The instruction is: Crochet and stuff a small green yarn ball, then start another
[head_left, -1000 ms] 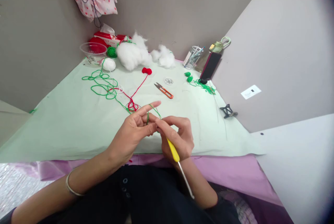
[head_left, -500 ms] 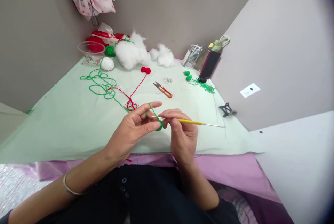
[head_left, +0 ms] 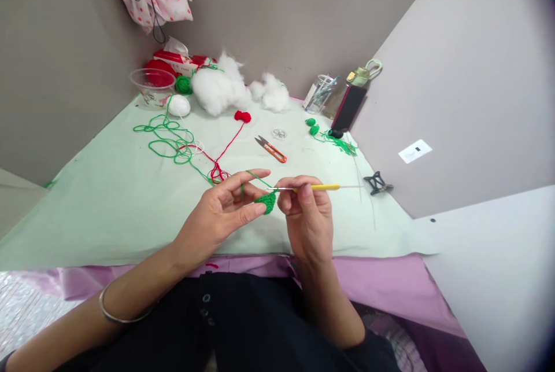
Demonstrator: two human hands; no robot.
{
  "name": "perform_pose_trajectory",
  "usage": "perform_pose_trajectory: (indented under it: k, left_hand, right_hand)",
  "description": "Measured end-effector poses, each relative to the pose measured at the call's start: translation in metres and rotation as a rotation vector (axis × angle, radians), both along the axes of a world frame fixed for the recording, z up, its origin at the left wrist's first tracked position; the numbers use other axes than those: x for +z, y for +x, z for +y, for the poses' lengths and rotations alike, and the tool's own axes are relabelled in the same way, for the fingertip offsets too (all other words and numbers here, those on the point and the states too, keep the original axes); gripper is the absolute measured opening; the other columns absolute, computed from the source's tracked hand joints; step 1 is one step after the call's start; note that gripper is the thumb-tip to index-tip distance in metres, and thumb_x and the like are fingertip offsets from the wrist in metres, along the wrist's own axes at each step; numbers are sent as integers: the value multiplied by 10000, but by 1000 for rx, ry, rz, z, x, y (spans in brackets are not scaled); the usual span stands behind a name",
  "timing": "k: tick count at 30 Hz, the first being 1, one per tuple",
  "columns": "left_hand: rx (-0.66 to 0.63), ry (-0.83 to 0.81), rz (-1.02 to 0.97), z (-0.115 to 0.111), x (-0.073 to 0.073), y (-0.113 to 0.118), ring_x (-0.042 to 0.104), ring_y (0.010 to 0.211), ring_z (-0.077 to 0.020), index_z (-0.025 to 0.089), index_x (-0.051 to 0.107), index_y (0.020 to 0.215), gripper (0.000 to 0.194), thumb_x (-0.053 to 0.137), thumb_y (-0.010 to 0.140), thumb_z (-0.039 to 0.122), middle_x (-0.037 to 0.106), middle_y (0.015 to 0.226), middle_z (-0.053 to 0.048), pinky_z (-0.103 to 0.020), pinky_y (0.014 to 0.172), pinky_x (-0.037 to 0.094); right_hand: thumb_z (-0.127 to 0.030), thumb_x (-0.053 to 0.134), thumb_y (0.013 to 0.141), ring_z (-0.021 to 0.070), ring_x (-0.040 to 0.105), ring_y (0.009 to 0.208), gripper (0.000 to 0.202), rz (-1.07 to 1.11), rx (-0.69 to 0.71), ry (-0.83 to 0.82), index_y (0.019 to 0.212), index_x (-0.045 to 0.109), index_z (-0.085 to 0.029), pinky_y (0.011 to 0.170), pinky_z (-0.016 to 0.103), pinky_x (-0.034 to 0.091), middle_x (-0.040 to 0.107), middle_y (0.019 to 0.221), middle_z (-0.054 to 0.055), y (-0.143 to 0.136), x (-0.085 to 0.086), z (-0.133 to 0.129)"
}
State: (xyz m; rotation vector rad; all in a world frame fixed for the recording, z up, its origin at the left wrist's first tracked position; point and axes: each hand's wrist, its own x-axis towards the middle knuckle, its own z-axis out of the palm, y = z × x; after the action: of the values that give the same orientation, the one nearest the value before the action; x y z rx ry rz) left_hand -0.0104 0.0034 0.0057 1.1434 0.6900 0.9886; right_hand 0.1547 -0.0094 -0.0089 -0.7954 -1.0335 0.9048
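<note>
My left hand pinches a small green crochet piece between thumb and fingers. Green yarn runs over its raised index finger down to the piece. In my right hand is a crochet hook with a yellow grip, held nearly level with its metal tip pointing left. The tip is at the top edge of the green piece, where the yarn meets it. Loose green yarn lies in loops on the table to the left, beside a red yarn tangle.
Orange thread snips lie beyond my hands, near a small clear dish. White stuffing, a white yarn ball and a plastic tub stand at the back. Right: a phone, green pieces, a black stand.
My right hand has moved slightly right and up, and the hook has turned more level. The green piece has tilted and shows more of its face. My left hand stays nearly in place.
</note>
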Motion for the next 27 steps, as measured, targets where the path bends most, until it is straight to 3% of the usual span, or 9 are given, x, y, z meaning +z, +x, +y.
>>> perform_pose_trajectory:
  k: [5, 13, 22, 27]
  left_hand:
    - [44, 35, 1, -2, 1, 0, 563, 883, -143, 295, 721, 1270, 435, 797, 842, 288, 591, 907, 3, -256, 837, 470]
    - [38, 34, -6, -2, 1, -2, 563, 965, -147, 307, 735, 1245, 370, 763, 877, 286, 615, 973, -9, -242, 903, 456]
    - [91, 73, 14, -4, -1, -1, 583, 941, -148, 298, 740, 1226, 332, 744, 895, 286, 639, 941, -8, -251, 888, 471]
    - [168, 78, 13, -5, 2, 6, 593, 893, -142, 274, 751, 1198, 414, 835, 795, 235, 633, 904, 5, -258, 867, 489]
  right_hand:
    - [-419, 622, 956, 90, 509, 547, 223, -23, 18, 7, 868, 649, -216, 524, 250, 430, 726, 836, 26, 2, 4, -1]
    - [-331, 553, 1013, 103, 574, 591, 208, -74, 48, 85, 884, 660, -209, 567, 267, 468, 731, 834, 23, 4, 7, -6]
    - [-206, 503, 1027, 154, 665, 755, 204, -426, -110, 313, 1007, 705, -231, 637, 324, 548, 716, 907, 39, 4, 9, -16]
    - [-176, 531, 1006, 202, 704, 896, 212, -731, -302, 491, 1111, 696, -258, 700, 357, 589, 726, 957, 57, 1, -1, -19]
